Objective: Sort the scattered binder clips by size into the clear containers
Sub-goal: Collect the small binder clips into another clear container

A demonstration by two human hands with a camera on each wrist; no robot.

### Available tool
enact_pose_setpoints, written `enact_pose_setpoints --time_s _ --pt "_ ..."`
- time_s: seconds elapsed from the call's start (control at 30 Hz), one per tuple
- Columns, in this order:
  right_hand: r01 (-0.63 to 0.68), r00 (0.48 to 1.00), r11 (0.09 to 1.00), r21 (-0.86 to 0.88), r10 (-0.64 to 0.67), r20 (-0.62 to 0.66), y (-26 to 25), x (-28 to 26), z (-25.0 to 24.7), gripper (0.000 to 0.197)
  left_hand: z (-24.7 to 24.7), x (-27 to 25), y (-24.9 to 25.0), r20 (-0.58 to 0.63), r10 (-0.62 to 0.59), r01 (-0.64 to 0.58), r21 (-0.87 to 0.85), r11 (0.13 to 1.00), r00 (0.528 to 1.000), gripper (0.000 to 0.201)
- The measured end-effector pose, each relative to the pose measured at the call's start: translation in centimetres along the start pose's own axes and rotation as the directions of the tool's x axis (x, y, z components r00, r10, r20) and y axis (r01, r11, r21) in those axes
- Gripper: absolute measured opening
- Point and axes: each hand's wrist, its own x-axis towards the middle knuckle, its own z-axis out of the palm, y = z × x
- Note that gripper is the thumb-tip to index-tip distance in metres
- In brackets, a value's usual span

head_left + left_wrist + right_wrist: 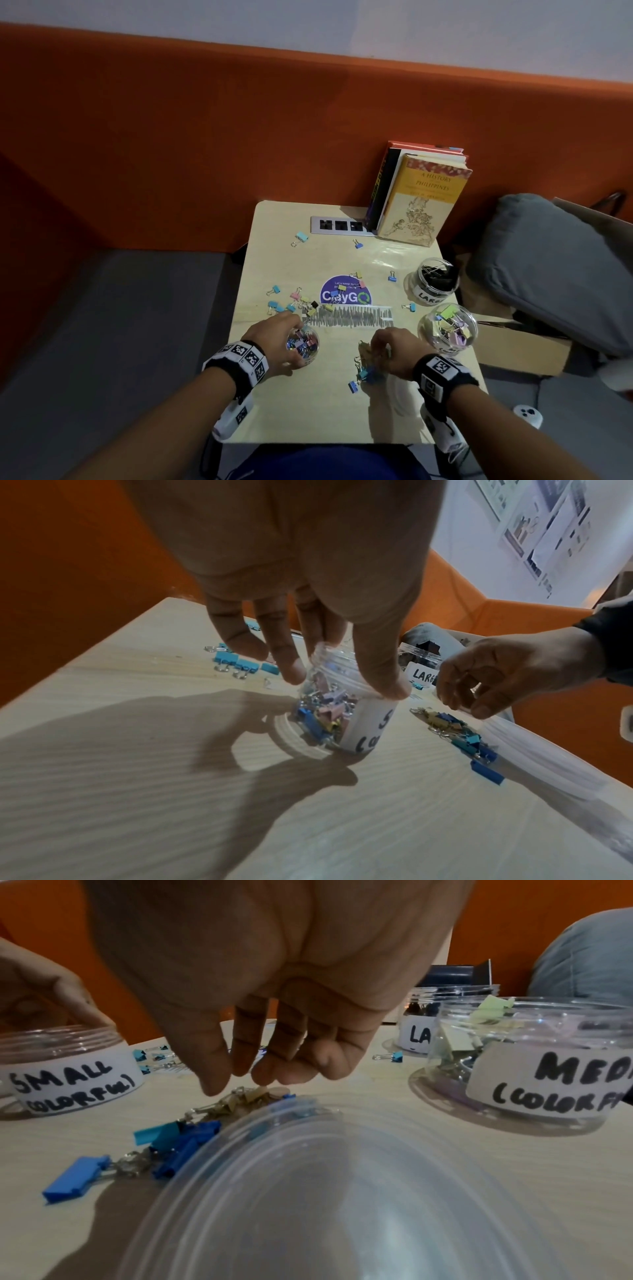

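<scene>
My left hand [289, 337] grips the rim of the clear jar labelled SMALL [342, 710] from above, thumb on the near side and fingers on the far side. That jar [303, 344] holds several small coloured clips. My right hand [246, 1080] hangs over a pile of blue and yellow binder clips [192, 1131], its fingers pointing down and its fingertips [263, 1074] just at the top clip, with nothing pinched between them. The MEDIUM jar [447, 329] and the LARGE jar [435, 279] stand open on the right.
More clips [291, 303] lie scattered across the middle and far side of the small wooden table [308, 411]. A clear plastic lid [342, 1191] lies under my right wrist. Books [421, 198] stand at the back edge, and a grey cushion [555, 260] lies to the right.
</scene>
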Motion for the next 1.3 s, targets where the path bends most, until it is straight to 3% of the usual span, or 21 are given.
enact_pose_setpoints --time_s 0.23,0.3,0.47,0.63,0.87,1.03,1.3 --pt "-0.049 0.998 0.986 -0.161 0.053 0.020 -1.2 0.6 0.8 0.031 0.0 -0.2 0.4 -0.006 -0.014 0.014 -0.005 1.000 1.000 0.069" --pt "-0.027 1.000 0.991 -0.131 0.028 0.009 -1.6 0.9 1.1 0.028 -0.1 -0.3 0.5 -0.006 -0.018 0.018 -0.005 1.000 1.000 0.069" --pt "-0.042 0.987 0.997 -0.059 0.033 -0.155 -1.9 1.4 0.7 0.018 -0.1 -0.5 0.7 -0.014 -0.034 0.033 -0.015 0.999 0.999 0.068" --pt "0.015 0.996 0.993 -0.115 -0.025 -0.087 -2.1 1.6 0.5 0.034 -0.3 -0.7 0.9 -0.015 -0.047 0.047 -0.020 0.999 0.999 0.067" --pt "-0.104 0.991 0.993 -0.056 0.099 -0.086 -2.4 2.9 1.2 0.021 -0.5 -0.7 1.2 0.001 -0.043 0.043 0.001 0.999 0.999 0.069" --pt "-0.123 0.983 0.992 0.039 0.127 -0.131 -2.5 2.9 1.0 0.024 -0.4 -0.6 1.3 -0.003 -0.049 0.049 -0.006 0.999 0.999 0.070" --pt "0.181 0.964 0.977 0.116 -0.152 -0.220 -7.1 3.0 -0.5 0.023 -0.4 -0.6 1.1 -0.007 -0.045 0.045 -0.008 0.999 0.999 0.070"
